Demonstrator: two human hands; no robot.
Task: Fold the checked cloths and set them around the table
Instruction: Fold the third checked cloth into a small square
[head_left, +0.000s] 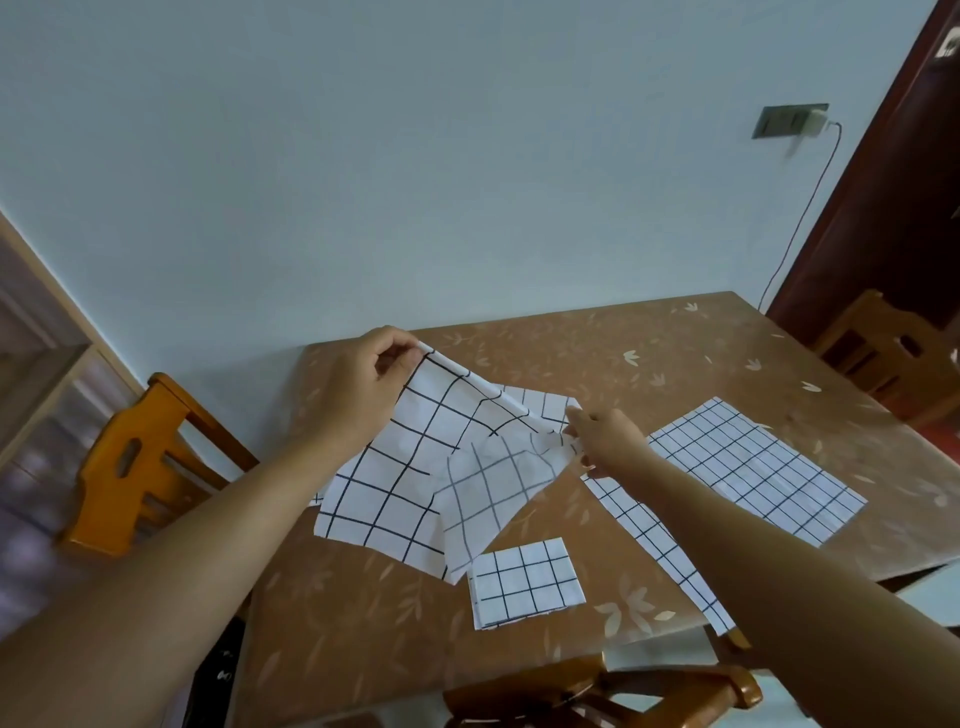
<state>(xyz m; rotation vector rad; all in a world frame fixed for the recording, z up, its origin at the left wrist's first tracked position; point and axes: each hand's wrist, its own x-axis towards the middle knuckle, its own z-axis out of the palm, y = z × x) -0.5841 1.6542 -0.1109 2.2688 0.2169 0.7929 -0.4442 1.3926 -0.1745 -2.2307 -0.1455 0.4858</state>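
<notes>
A white cloth with a black check (410, 467) hangs above the brown table (649, 353), held up by both hands. My left hand (358, 389) pinches its upper left corner. My right hand (602, 436) pinches the opposite corner near the table's middle. The cloth sags between them, its lower part doubled over and draping onto the table. A small folded checked cloth (524, 582) lies near the front edge. A larger checked cloth (753, 467) lies flat at the right. A long checked strip (660, 545) runs under my right forearm to the front edge.
Wooden chairs stand at the left (135, 467), at the front (597, 691) and at the far right (883, 353). The table's far edge meets a pale wall with a socket and a hanging cable (800, 218). A dark door is at the right.
</notes>
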